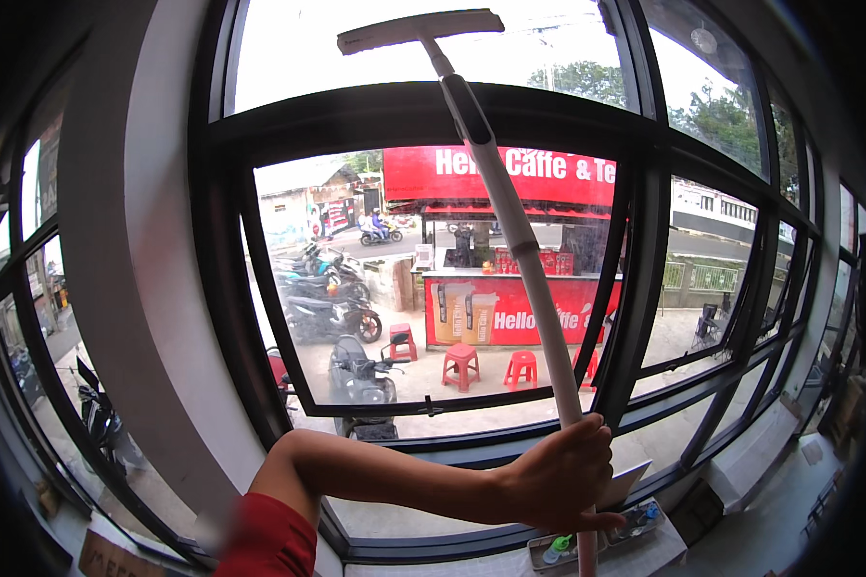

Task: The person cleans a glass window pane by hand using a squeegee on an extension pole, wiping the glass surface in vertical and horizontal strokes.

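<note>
My left hand (559,476) is wrapped around the lower part of a long white pole, its thumb pointing down and to the right. The pole belongs to a window squeegee (505,195), which has a dark insert near its top and leans up to the left. Its wide white head (420,32) is in front of the bright upper windowpane (296,65); I cannot tell whether it touches the glass. Behind the pole is a black-framed lower window sash (317,412), tilted outward at its bottom. My right hand is out of view.
Below the window, a ledge (649,555) holds trays with a green-capped bottle (556,549) and a blue item (649,513). A white wall column (166,288) stands left. Outside are red stools (461,366), parked motorcycles (325,303) and a red drinks stall (519,310).
</note>
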